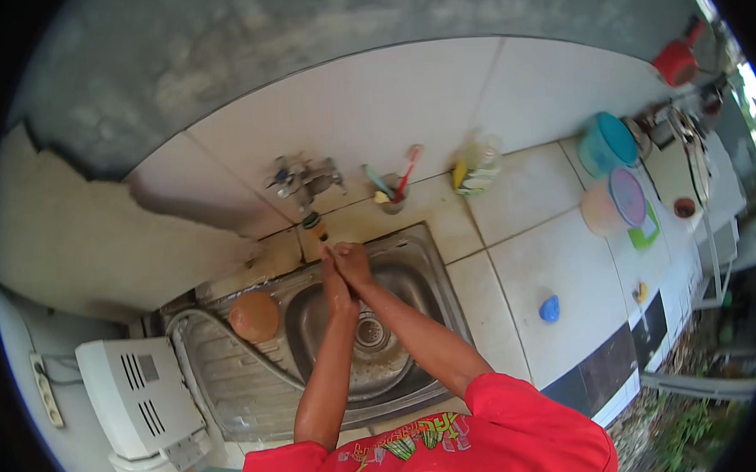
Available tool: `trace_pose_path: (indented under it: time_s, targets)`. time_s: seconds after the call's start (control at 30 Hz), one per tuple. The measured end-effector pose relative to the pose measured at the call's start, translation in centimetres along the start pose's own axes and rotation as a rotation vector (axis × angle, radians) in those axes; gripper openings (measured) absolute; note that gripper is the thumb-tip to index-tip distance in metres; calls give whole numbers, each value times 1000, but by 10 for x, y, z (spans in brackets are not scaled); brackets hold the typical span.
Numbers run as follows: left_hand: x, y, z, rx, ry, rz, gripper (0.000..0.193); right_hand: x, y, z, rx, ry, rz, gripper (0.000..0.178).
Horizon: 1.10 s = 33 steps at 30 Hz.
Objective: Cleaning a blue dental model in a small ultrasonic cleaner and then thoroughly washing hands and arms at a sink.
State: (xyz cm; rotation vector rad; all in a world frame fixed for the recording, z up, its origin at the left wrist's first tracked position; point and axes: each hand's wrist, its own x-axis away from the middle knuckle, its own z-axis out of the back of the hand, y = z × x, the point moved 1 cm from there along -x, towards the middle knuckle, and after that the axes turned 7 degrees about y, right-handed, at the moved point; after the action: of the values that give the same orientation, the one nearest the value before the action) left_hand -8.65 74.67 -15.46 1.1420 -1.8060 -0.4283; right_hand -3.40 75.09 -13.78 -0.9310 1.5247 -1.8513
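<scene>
My left hand (335, 287) and my right hand (355, 264) meet just under the tap (314, 225), over the back of the metal sink (414, 285). The left hand's fingers stretch up toward the spout, and nothing shows in them. The right hand lies against its inner side with the fingers bent inward, mostly hidden. Whether water runs over them is too small to tell. Below my wrists is the round drain (371, 332). A grey hose (246, 336) curves across the draining side into the basin, beside an orange-brown round bowl (255, 316).
Behind the sink stand a cup with toothbrushes (390, 198) and a soap pouch (477, 166). Along the right counter are a blue lump (550, 309), a pink tub with a purple lid (610, 209) and a teal bucket (604, 148). A white appliance (140, 390) sits at left.
</scene>
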Motion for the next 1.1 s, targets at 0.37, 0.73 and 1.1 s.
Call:
trace_pose_path:
  time_s: [0.37,0.73,1.1]
  targets:
    - [-108,-84,30,1372,-306,686,36,14,-12,11,-1159,132,-380,9]
    - [-58,-29,-43,-1170,23,-648,22,124,-106,20,187,-451,1045,29]
    - [1,6,-20,-1017,-476,-310,26,-33,5,52,-806,-805,-432,30]
